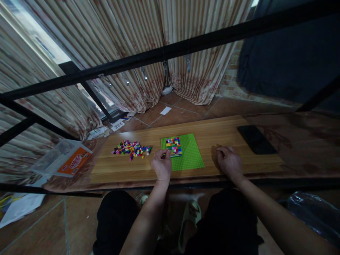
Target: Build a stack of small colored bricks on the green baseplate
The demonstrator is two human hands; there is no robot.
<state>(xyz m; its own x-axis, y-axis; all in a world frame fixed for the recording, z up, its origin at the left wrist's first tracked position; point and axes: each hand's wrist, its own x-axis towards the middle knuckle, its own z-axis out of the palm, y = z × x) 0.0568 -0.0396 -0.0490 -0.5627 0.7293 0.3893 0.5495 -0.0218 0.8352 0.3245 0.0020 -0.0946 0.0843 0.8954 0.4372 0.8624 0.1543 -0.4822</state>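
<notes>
A green baseplate (191, 156) lies on the wooden board (212, 134), with a block of small coloured bricks (174, 146) built on its far left part. My left hand (162, 164) rests at the plate's left edge, fingers pinched together beside the built bricks; what they hold is too small to see. A loose pile of coloured bricks (132, 148) lies to the left of that hand. My right hand (228, 161) rests on the board to the right of the plate, fingers curled down, nothing visible in it.
A black phone (256, 140) lies on the board at the right. A clear plastic box with an orange label (65, 159) sits at the board's left end. Black metal bars (170, 51) cross overhead. Curtains hang behind; papers lie on the tiled floor.
</notes>
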